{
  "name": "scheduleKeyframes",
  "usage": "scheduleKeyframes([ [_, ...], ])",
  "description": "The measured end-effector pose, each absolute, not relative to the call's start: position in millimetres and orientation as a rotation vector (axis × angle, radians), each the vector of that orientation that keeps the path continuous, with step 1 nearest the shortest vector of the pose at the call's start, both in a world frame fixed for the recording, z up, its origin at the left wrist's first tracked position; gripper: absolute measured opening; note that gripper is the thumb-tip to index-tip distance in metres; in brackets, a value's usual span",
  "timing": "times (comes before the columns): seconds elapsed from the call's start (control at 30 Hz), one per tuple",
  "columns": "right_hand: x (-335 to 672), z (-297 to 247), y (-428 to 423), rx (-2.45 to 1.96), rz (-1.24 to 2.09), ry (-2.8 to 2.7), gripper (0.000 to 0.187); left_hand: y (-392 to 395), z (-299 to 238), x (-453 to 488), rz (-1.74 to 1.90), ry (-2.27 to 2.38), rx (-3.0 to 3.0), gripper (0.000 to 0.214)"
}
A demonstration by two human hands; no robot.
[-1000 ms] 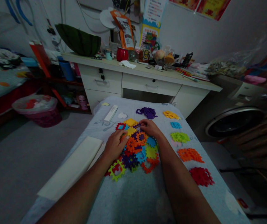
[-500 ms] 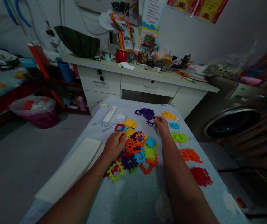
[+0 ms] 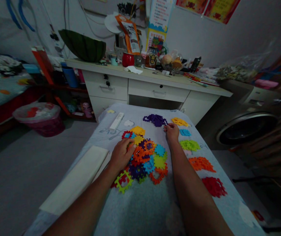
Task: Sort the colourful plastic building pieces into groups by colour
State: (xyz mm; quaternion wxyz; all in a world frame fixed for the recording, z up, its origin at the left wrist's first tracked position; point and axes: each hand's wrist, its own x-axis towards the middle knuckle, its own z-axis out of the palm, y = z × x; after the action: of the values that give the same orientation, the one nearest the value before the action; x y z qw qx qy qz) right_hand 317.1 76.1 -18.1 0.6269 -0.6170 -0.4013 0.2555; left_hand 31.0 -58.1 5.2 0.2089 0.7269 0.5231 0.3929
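A mixed heap of coloured plastic puzzle tiles [image 3: 145,159] lies in the middle of a pale blue cloth-covered table [image 3: 140,203]. My left hand [image 3: 121,154] rests on the heap's left edge, fingers curled over the tiles. My right hand [image 3: 172,131] reaches to the far side, fingertips pinched beside the purple pile [image 3: 156,120]; what they hold is too small to see. Sorted piles run down the right: yellow [image 3: 179,122], blue [image 3: 185,132], green [image 3: 189,145], orange [image 3: 200,164], red [image 3: 214,186].
A white remote [image 3: 116,121] and a folded cream cloth [image 3: 76,178] lie on the table's left. Beyond stands a cluttered white desk [image 3: 152,87], a washing machine [image 3: 247,126] at right, a pink-lined bin [image 3: 39,118] and a bed at left.
My right hand left the mixed heap and reached to the purple pile at the far side. My left hand stayed on the heap.
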Motion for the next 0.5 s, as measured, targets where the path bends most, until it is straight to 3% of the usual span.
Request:
scheduleKeyframes([
  [0.5, 312.5, -11.0, 67.3, -1.644, 0.263, -1.646, 0.034, -58.4, 5.7, 31.1, 1.089, 1.466, 2.019, 0.029],
])
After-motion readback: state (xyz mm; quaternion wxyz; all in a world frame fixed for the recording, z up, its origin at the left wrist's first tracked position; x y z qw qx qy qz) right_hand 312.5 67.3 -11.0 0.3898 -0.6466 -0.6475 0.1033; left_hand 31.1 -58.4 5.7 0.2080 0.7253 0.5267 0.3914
